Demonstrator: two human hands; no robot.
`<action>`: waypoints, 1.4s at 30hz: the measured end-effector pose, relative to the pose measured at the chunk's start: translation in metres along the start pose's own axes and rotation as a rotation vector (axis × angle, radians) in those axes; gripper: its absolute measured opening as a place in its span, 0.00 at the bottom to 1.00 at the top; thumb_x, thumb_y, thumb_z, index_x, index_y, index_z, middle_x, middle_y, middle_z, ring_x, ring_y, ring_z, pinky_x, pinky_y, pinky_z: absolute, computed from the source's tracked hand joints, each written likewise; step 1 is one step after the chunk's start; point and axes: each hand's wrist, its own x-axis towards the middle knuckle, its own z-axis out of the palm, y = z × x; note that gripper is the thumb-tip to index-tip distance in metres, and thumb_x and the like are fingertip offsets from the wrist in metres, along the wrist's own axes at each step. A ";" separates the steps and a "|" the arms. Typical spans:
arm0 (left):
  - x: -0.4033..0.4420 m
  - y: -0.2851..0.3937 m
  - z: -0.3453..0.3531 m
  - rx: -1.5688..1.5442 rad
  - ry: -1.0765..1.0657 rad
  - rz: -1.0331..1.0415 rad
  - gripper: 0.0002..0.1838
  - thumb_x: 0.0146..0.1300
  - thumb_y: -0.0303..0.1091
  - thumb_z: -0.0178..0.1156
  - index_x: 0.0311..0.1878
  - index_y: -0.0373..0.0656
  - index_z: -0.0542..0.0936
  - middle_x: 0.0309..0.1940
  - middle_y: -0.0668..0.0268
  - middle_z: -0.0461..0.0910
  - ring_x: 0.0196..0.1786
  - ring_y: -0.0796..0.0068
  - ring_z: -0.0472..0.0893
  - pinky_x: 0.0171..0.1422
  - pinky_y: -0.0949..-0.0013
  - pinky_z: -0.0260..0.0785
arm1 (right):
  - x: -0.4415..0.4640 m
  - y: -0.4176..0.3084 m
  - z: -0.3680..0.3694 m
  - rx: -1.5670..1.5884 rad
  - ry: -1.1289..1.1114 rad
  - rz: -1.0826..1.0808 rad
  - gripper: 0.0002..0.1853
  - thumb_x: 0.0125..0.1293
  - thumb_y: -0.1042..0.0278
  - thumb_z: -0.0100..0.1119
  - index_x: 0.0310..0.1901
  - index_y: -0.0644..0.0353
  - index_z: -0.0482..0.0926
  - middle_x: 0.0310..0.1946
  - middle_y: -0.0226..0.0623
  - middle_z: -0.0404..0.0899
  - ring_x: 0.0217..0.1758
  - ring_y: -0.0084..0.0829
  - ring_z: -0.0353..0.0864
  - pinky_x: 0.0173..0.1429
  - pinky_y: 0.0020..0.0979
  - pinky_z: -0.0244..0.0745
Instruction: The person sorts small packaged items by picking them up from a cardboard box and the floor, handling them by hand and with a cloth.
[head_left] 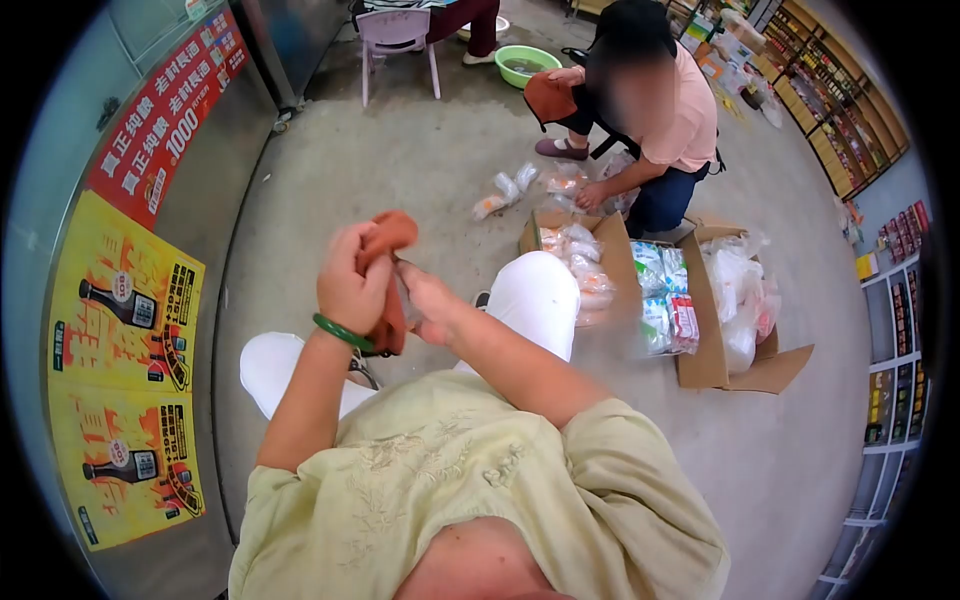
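The cloth (pixel 392 318), brown and perhaps a folded bag, is bunched up between the two hands, in front of the body. It looks light and soft, likely to flop rather than spring back, not fragile and with little slip; a doubled edge at either end would give the firmest hold. The left hand (pixel 352 272), a green bangle (pixel 342 331) at its wrist, has its fingers curled round the upper part, pinching the folds. The right hand (pixel 430 303) is at the cloth's side; whether its fingers close on it I cannot tell. Beyond are the white trousers (pixel 535 290), then packets (pixel 505 190) on the floor (pixel 400 150), cartons (pixel 620 270) of bagged goods and a crouching co-worker (pixel 688 115) with one hand at a brown bag (pixel 550 97).
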 end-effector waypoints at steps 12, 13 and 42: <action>0.042 -0.043 -0.055 -0.237 0.115 -0.344 0.11 0.66 0.32 0.54 0.49 0.38 0.77 0.42 0.65 0.81 0.46 0.73 0.79 0.53 0.68 0.71 | -0.020 -0.033 -0.008 0.327 -0.311 -0.110 0.21 0.67 0.56 0.56 0.57 0.58 0.69 0.46 0.43 0.77 0.52 0.40 0.79 0.62 0.55 0.73; 0.046 -0.035 -0.058 -0.365 0.144 -0.312 0.12 0.67 0.31 0.54 0.50 0.38 0.77 0.43 0.65 0.80 0.47 0.74 0.78 0.54 0.69 0.71 | -0.019 -0.034 -0.011 0.330 -0.311 -0.110 0.21 0.67 0.56 0.56 0.57 0.58 0.69 0.46 0.43 0.77 0.52 0.40 0.79 0.62 0.55 0.73; -0.011 0.005 -0.019 0.028 -0.622 0.019 0.15 0.53 0.25 0.52 0.43 0.42 0.81 0.45 0.60 0.83 0.47 0.58 0.81 0.51 0.61 0.73 | -0.002 -0.081 -0.058 0.467 -0.013 -0.484 0.21 0.72 0.44 0.39 0.43 0.53 0.75 0.33 0.42 0.78 0.30 0.35 0.76 0.34 0.40 0.75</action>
